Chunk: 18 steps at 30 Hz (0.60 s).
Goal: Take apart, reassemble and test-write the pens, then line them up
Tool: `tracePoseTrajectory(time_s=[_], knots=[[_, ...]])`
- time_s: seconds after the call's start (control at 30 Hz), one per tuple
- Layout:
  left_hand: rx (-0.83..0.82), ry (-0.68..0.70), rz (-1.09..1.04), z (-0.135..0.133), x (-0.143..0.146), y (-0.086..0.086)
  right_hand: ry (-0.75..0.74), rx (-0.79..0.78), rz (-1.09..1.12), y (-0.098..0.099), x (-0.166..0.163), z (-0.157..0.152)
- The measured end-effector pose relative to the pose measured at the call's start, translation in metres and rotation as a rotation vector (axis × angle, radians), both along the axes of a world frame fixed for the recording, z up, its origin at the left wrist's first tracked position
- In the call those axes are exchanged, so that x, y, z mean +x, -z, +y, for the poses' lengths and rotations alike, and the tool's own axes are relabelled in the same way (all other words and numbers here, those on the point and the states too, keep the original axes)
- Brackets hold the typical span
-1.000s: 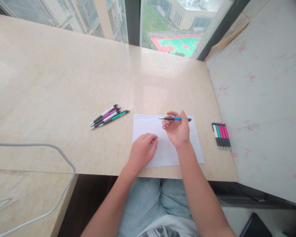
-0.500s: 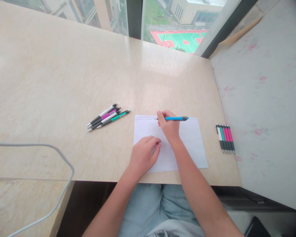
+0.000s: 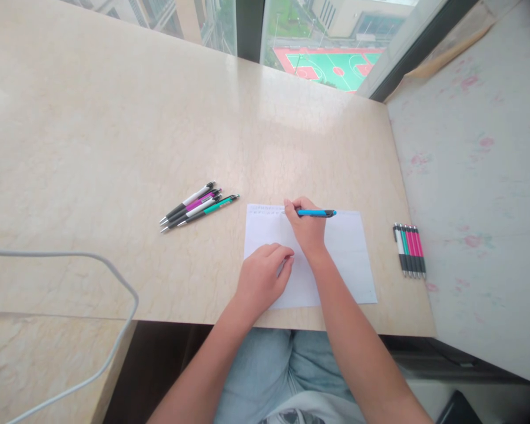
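In the head view, my right hand (image 3: 308,227) is closed around a blue pen (image 3: 315,212) with a black clip. The pen's tip is at the top part of a white sheet of paper (image 3: 348,259), beside two short rows of small, faint writing near the upper left corner. My left hand (image 3: 265,274) lies on the lower left of the sheet with its fingers loosely bent. A gap shows between its thumb and forefinger, and it holds nothing. The writing is too small to read.
Several pens (image 3: 194,206), white, purple and green, lie loosely left of the paper. Another row of pens (image 3: 409,250) lies side by side near the floral wall (image 3: 472,176). A grey cable (image 3: 115,268) loops across the tabletop (image 3: 115,147) at left. Windows line the far edge.
The view has shifted slightly, so the tabletop things appear a little further right. The pen's tip is still near the end of the second row of writing. My left hand stays on the paper.
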State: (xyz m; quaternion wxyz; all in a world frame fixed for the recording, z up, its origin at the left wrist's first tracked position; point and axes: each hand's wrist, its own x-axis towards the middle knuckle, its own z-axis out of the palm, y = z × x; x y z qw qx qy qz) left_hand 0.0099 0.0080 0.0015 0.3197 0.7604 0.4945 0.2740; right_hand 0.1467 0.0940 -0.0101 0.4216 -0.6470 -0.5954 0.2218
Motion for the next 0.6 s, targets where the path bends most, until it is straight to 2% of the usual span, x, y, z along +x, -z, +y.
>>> tracePoseTrajectory(time_s=[0.6], knots=[[0.007, -0.003, 0.001, -0.0003, -0.0001, 0.0013, 0.01, 0.034, -0.047, 0.0027, -0.0002, 0.001]])
